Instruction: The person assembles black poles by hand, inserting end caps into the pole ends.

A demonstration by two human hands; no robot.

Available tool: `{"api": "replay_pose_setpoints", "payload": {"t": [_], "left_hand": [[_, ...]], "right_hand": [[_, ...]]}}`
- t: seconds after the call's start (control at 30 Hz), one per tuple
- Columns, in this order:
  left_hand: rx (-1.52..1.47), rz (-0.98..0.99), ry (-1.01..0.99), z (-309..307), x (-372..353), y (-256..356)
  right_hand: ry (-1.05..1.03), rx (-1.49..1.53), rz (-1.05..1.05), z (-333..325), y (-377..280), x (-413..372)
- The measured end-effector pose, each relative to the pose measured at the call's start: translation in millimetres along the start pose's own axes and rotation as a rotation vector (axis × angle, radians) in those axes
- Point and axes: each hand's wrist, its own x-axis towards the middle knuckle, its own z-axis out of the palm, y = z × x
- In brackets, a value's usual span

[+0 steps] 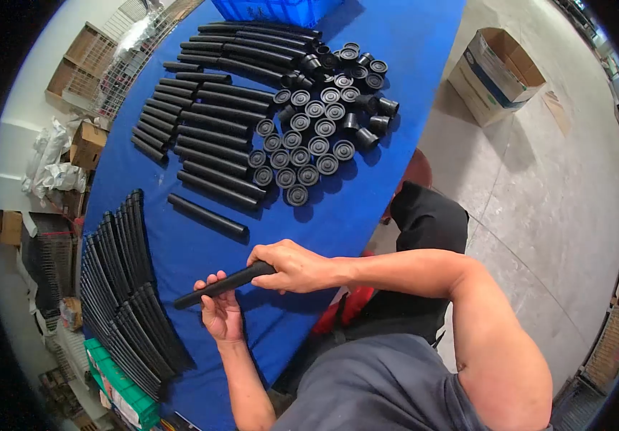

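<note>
A black tube (241,277) is held above the blue-covered table, slanting from lower left up to the right. My right hand (291,266) is closed around its upper right end, hiding that end. My left hand (222,312) supports the tube nearer its lower left end, thumb on one side and fingers on the other. Just beyond my hands lies a single black tube (207,217), with rows of similar tubes (216,147) behind it. Several round black caps (299,156) with ringed faces sit to the right of those rows, some tipped on their sides.
Stacked black tubes (119,287) lie along the table's left side, near a green bin (119,381). A blue crate (277,10) stands at the far end of the blue cloth (417,50). On the floor to the right is an open cardboard box (492,75).
</note>
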Motion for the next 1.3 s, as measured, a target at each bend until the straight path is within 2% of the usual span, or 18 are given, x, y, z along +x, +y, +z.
{"api": "replay_pose_setpoints", "payload": {"t": [0.03,0.13,0.23,0.27,0.37,0.4,0.5,0.77,0.9,0.97,1.1,1.13,1.17,1.23,1.3], "left_hand": [[0.026,0.010,0.029,0.9,1.0,0.3],[0.090,0.011,0.130,12.1,0.4,-4.5],[0.079,-0.034,0.082,7.6,0.6,-3.0],[0.046,-0.028,0.073,2.1,-0.2,-2.3],[0.052,-0.012,0.030,4.2,0.5,-3.8],[0.061,-0.008,0.028,4.7,-0.3,-3.9],[0.088,0.002,0.024,8.6,1.2,-5.6],[0.075,0.008,0.036,9.0,0.0,-5.8],[0.144,0.013,0.103,14.0,-0.3,-8.3],[0.117,-0.040,0.103,20.1,1.6,-6.6],[0.012,-0.039,-0.006,7.0,0.8,-5.9],[-0.014,-0.042,-0.005,10.0,2.6,-5.8],[0.014,-0.038,0.007,13.8,3.1,-6.4],[0.052,-0.028,0.022,14.0,3.7,-6.5],[0.038,-0.017,-0.011,9.6,4.4,-7.4]], "right_hand": [[-0.020,0.032,0.056,-1.1,-3.8,0.3],[0.161,-0.291,-0.407,7.2,14.0,5.5],[0.065,-0.573,-0.398,18.3,18.2,-1.8],[0.067,-0.571,-0.386,20.6,23.9,-1.9],[0.070,-0.296,-0.296,11.7,16.8,-1.8],[0.007,-0.246,-0.104,7.8,7.3,-1.0],[0.062,-0.225,-0.190,10.3,19.1,1.4],[0.015,-0.267,-0.131,9.4,15.6,1.9],[0.075,-0.401,-0.263,12.9,24.6,0.7],[0.098,-0.560,-0.411,18.3,20.7,-0.7],[0.041,-0.426,-0.387,10.3,16.6,-1.2],[-0.114,-0.291,-0.019,3.0,-3.6,-0.3],[-0.156,-0.046,0.222,1.4,-15.1,-0.7],[0.000,-0.236,-0.164,10.0,8.8,1.6],[-0.047,-0.185,-0.051,8.7,11.6,0.6]]}}
